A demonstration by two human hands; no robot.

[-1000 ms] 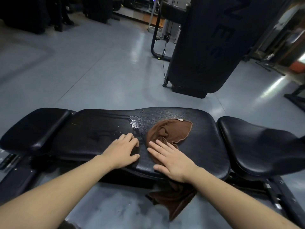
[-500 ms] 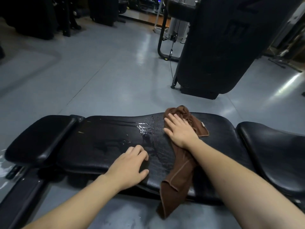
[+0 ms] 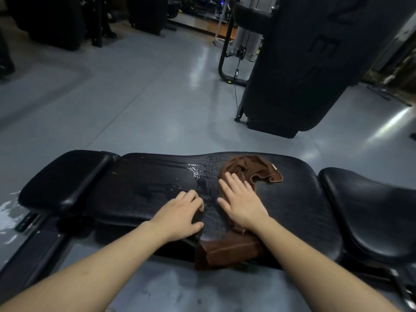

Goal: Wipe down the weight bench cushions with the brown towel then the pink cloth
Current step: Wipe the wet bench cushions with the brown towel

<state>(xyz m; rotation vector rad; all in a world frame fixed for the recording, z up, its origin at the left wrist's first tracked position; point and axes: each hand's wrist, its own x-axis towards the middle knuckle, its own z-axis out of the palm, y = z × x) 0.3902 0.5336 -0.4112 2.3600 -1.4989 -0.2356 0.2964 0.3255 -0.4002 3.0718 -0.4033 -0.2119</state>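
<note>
Fingers (image 3: 231, 183) of our right hand (image 3: 242, 204) lie straight and slightly spread, pressed flat on the brown towel (image 3: 249, 170); they curl round nothing, so the palm alone pins the cloth to the long middle cushion (image 3: 144, 188) of the weight bench. From the head view, the only one we have, our left hand (image 3: 181, 213) rests just beside them on bare, wet vinyl, its fingers loosely bent at the knuckles and holding nothing, apparently steadying us. Beyond our right fingertips the towel bunches into a rumpled heap with a small pale tag (image 3: 274, 167) at its far right corner; under the palm it narrows to a band, and behind the wrist it drops over the near edge of the cushion and hangs in a folded slab. Its long axis therefore runs across the bench, from the far edge toward us, roughly along our right forearm, while the cushion itself runs left to right. Just left of the fingers a patch of water (image 3: 200, 174) beads and shines on the vinyl. We judge the towel light, soft and limp, heavier where it has soaked; it will fold and drag rather than slide as one piece, so flat pressure over the bunched middle should serve better than a pinch at a corner. The slick vinyl should let it glide. No pink cloth shows here.
</note>
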